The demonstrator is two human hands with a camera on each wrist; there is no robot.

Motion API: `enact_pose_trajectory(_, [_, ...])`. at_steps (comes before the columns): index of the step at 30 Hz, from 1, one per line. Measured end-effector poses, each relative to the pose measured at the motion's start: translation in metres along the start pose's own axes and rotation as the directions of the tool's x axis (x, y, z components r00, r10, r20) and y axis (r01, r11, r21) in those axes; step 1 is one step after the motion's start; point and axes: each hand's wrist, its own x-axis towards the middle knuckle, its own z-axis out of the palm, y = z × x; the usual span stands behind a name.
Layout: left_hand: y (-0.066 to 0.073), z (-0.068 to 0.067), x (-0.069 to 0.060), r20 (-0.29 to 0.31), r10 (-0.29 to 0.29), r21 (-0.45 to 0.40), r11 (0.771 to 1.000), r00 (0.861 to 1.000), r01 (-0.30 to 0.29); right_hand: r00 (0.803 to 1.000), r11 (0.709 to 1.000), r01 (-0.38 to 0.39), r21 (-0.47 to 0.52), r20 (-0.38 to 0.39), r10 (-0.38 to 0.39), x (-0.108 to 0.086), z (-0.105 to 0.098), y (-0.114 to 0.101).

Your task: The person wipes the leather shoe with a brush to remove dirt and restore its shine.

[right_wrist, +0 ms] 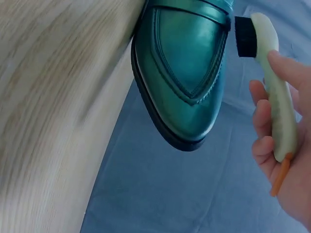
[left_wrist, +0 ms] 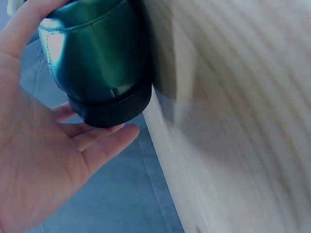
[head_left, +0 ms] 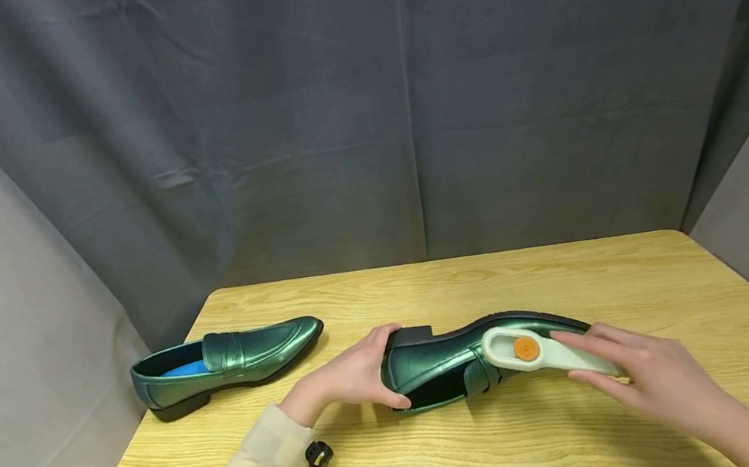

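Note:
A shiny green loafer [head_left: 431, 360] is tipped on its side, sole away from me and opening towards me. My left hand [head_left: 365, 369] grips its heel, thumb at the opening's rim and fingers behind the black heel [left_wrist: 116, 108]. In my right hand [head_left: 653, 367] is a shoe brush with a pale green handle [right_wrist: 278, 107], an orange round button [head_left: 526, 349] and an orange loop [right_wrist: 281, 175]. Its dark bristles [right_wrist: 246, 37] face the loafer's upper, and a narrow gap shows between them in the right wrist view.
A second green loafer [head_left: 250, 359] with a blue insole stands upright at the table's left edge, toe to the right. The wooden table [head_left: 685, 283] has dark grey cloth [head_left: 310, 156] hanging behind it. A small black item [head_left: 319, 455] hangs by the left cuff.

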Motion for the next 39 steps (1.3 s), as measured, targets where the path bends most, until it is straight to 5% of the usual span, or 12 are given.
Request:
enact_pose_trajectory(5, [-0.002,-0.004,0.003,0.011,-0.017,-0.026,1.000,1.000,0.017,0.992,0.989,-0.119,-0.091,0.028,0.122,-0.002,-0.006,0.010])
enact_pose_trajectory(12, [-0.002,-0.007,0.004,0.013,-0.033,-0.057,0.998,0.999,0.034,0.938,0.927,-0.337,-0.165,0.028,0.346,-0.011,-0.026,0.035])
enact_pose_trajectory(15, [-0.003,-0.007,0.004,0.011,-0.036,-0.054,0.998,0.999,0.036,0.948,0.937,-0.316,-0.147,0.005,0.320,-0.014,-0.025,0.036])
enact_pose_trajectory(20, [-0.003,-0.007,0.005,0.010,-0.041,-0.064,0.997,0.999,0.041,0.985,0.984,-0.173,-0.043,-0.028,0.172,-0.014,-0.013,0.026])
enact_pose_trajectory(25, [-0.003,-0.006,0.005,0.008,-0.041,-0.077,0.996,0.999,0.042,0.994,0.995,-0.103,-0.015,-0.021,0.103,-0.013,-0.003,0.021])
enact_pose_trajectory(39, [-0.005,-0.006,0.006,0.024,-0.060,-0.085,0.994,0.998,0.062,0.951,0.943,-0.307,-0.126,-0.018,0.307,-0.040,-0.032,0.062])
